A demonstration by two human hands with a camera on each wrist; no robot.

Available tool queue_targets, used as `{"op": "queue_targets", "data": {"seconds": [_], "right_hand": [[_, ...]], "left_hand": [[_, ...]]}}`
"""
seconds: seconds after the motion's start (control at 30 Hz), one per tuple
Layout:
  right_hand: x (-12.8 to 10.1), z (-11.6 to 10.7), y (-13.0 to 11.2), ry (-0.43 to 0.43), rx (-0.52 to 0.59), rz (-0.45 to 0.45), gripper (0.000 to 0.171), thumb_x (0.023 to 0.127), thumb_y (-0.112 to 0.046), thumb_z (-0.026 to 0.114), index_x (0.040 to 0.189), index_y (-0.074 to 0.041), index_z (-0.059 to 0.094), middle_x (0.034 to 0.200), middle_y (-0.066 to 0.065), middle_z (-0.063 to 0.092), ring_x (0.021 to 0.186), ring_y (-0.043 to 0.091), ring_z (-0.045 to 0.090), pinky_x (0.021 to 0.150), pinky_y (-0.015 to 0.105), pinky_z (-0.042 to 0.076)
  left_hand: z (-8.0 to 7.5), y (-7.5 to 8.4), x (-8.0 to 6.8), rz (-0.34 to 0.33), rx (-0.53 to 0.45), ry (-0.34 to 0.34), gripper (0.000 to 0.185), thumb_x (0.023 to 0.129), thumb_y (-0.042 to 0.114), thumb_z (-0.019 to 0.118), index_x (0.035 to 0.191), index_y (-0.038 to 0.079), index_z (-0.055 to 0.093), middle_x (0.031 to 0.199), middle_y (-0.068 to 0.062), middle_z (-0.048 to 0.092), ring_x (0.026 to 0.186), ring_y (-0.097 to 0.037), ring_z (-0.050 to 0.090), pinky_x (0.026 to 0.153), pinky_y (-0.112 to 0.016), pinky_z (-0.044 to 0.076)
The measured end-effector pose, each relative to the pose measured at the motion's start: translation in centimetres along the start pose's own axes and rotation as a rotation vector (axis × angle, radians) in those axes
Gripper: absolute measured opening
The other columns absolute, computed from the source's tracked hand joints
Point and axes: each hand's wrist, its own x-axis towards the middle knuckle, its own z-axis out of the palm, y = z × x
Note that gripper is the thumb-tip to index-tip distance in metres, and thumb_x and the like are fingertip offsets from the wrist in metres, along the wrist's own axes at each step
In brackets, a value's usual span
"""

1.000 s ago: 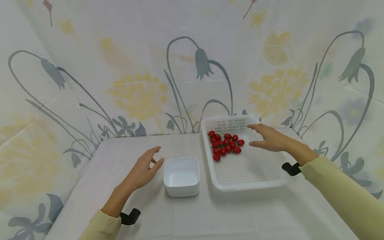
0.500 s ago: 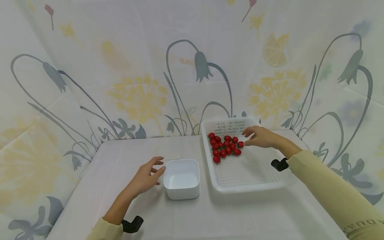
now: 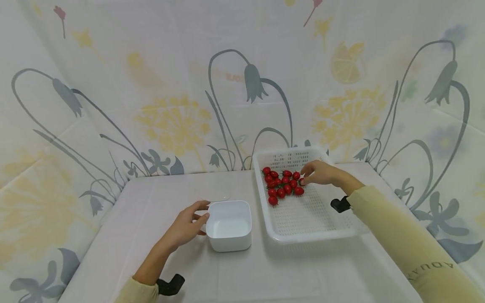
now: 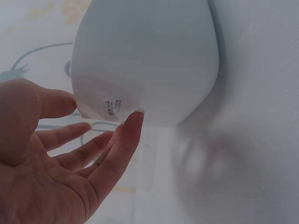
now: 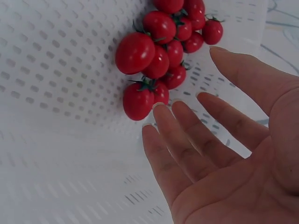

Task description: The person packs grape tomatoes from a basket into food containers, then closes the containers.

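A white square container (image 3: 229, 223) with rounded corners stands on the table, its inside bare. My left hand (image 3: 187, 225) is at its left side, fingers apart and loosely bent. In the left wrist view the thumb tip is right at the rim and another fingertip overlaps the container wall (image 4: 154, 65), near a small printed label (image 4: 113, 107). To the right, a white perforated basket (image 3: 314, 235) bears several red cherry tomatoes (image 3: 282, 185) with green stems. My right hand (image 3: 322, 172) reaches over them, fingers extended, fingertips close beside the rightmost tomato (image 5: 137, 100).
A white cloth covers the table (image 3: 242, 277). Behind and at both sides hangs a flower-printed curtain (image 3: 170, 84). The basket's raised rim lies beneath my right forearm. A faint clear object (image 3: 216, 198) lies behind the container.
My right hand has moved left and closer to the tomatoes at the edge of the cluster. The left hand has come slightly nearer and up to the container's left side.
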Motion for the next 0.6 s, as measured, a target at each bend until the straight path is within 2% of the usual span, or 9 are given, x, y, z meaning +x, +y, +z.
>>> {"op": "queue_targets", "data": {"seconds": [0.2, 0.43, 0.6], "right_hand": [[1.1, 0.7, 0.6, -0.026, 0.025, 0.014, 0.047, 0.093, -0.011, 0.069, 0.132, 0.014, 0.057, 0.130, 0.031, 0.061, 0.116, 0.041, 0.061, 0.095, 0.052, 0.057], [1.8, 1.6, 0.8, -0.040, 0.039, 0.051, 0.044, 0.090, -0.010, 0.071, 0.126, 0.013, 0.062, 0.132, 0.031, 0.061, 0.120, 0.041, 0.060, 0.097, 0.054, 0.056], [2.3, 2.3, 0.8, -0.051, 0.041, 0.066, 0.040, 0.089, -0.009, 0.073, 0.122, 0.012, 0.064, 0.128, 0.028, 0.064, 0.110, 0.035, 0.064, 0.093, 0.053, 0.058]], "left_hand": [[0.2, -0.3, -0.2, -0.004, -0.041, -0.007, 0.042, 0.105, 0.014, 0.056, 0.147, 0.009, 0.052, 0.144, -0.019, 0.054, 0.109, -0.028, 0.065, 0.073, -0.041, 0.064], [0.3, -0.4, -0.1, -0.008, -0.093, -0.016, 0.039, 0.106, 0.014, 0.056, 0.144, 0.008, 0.054, 0.143, -0.019, 0.055, 0.107, -0.027, 0.065, 0.072, -0.039, 0.064], [0.5, -0.2, -0.3, -0.023, -0.108, 0.005, 0.037, 0.105, 0.012, 0.056, 0.142, 0.007, 0.056, 0.141, -0.018, 0.056, 0.106, -0.026, 0.065, 0.070, -0.038, 0.064]]}}
